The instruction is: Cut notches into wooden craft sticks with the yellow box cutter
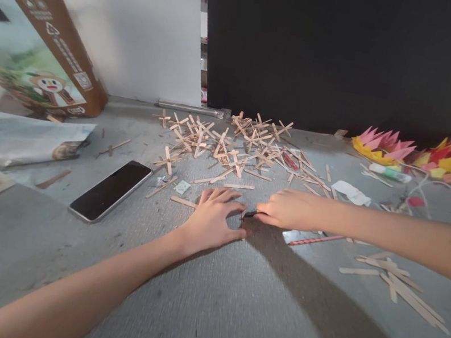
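Grey, scuffed desk point(167, 309) spreads from six o'clock under both arms. At the dial's centre, my right hand point(281, 208) has its fingers clenched around a slim dark tool point(251, 214); my left hand point(215, 219) curves beside its tip, grip impossible to tell. Crossed wooden sticks point(199, 142) heap at twelve, a phone point(110, 190) lies at nine, white wall point(146, 23) rises at eleven, black panel point(356, 58) at one.

Moderate, whitish light reaches the grey, finely streaked tabletop point(201, 315), apparently from above its far side: a broad, soft-edged shadow falls nearer the camera from the bare right forearm point(379, 232). Wide-angle distortion stretches the brown printed cardboard carton point(65, 53), its lettering blurred; the flat black panel point(356, 58) shows little detail.
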A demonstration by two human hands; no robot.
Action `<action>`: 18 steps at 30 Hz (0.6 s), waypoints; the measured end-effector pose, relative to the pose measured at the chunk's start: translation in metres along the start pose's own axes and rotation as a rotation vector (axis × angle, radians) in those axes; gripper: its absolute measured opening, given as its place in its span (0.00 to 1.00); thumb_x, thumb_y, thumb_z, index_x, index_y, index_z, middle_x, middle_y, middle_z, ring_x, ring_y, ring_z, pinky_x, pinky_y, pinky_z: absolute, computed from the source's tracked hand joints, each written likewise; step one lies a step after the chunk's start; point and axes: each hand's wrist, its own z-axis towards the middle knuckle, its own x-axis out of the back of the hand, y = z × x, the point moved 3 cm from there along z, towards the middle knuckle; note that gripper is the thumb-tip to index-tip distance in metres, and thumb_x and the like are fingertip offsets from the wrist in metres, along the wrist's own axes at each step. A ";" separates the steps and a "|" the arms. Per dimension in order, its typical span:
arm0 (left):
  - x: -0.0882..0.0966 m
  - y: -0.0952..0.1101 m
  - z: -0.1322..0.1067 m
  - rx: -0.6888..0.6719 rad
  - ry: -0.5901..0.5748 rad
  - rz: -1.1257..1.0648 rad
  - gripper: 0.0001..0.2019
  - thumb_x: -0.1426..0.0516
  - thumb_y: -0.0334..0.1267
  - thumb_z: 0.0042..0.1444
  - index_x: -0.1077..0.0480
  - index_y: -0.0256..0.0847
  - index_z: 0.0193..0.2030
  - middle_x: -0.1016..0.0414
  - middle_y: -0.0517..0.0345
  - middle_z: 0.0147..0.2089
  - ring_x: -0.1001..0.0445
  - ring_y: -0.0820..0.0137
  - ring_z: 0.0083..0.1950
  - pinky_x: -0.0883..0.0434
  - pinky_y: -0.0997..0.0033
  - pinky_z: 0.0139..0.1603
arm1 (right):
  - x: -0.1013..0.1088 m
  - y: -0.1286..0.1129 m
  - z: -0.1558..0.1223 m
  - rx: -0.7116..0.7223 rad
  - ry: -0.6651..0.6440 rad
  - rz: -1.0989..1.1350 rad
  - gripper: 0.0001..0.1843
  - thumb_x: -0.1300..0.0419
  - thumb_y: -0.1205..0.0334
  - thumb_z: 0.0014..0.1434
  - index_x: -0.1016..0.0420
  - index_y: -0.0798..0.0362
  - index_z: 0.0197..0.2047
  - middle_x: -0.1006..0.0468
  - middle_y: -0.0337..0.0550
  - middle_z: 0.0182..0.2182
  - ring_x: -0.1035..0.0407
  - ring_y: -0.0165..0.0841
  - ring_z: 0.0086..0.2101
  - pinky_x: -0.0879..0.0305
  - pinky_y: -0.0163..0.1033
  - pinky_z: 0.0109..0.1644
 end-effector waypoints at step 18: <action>-0.002 -0.002 0.000 -0.025 0.015 0.004 0.23 0.30 0.55 0.54 0.20 0.50 0.54 0.27 0.54 0.69 0.35 0.52 0.72 0.42 0.46 0.72 | 0.005 -0.004 -0.002 -0.121 -0.081 0.084 0.21 0.50 0.53 0.77 0.19 0.54 0.46 0.17 0.47 0.27 0.28 0.34 0.24 0.58 0.41 0.28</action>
